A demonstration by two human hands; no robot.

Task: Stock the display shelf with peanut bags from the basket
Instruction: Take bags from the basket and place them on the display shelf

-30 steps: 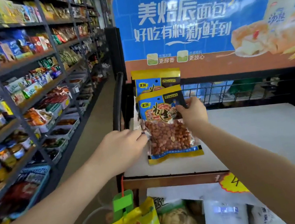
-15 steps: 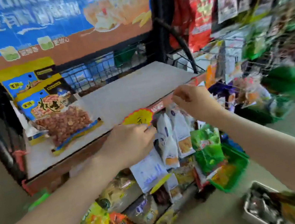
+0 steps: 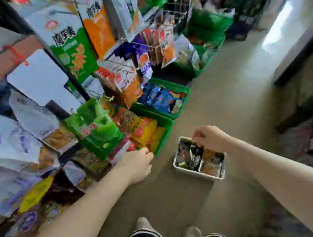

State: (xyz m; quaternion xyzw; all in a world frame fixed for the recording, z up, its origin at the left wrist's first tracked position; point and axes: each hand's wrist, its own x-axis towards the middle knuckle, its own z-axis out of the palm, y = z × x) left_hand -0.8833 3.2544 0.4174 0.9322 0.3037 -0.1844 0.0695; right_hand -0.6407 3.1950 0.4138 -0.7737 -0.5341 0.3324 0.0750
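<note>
A white rectangular plastic basket (image 3: 198,160) of glossy crinkled packets sits on the smooth floor (image 3: 222,107), beside a green crate (image 3: 161,130). The right hand (image 3: 210,138) hangs over its far rim, fingers (image 3: 198,136) curled in, pinching a dark packet's top. The left hand (image 3: 139,165) is loosely curled, empty, near the crate; labels too blurred to read.

Two hands (image 3: 138,165), one white basket (image 3: 200,175), two green bins (image 3: 179,102).
</note>
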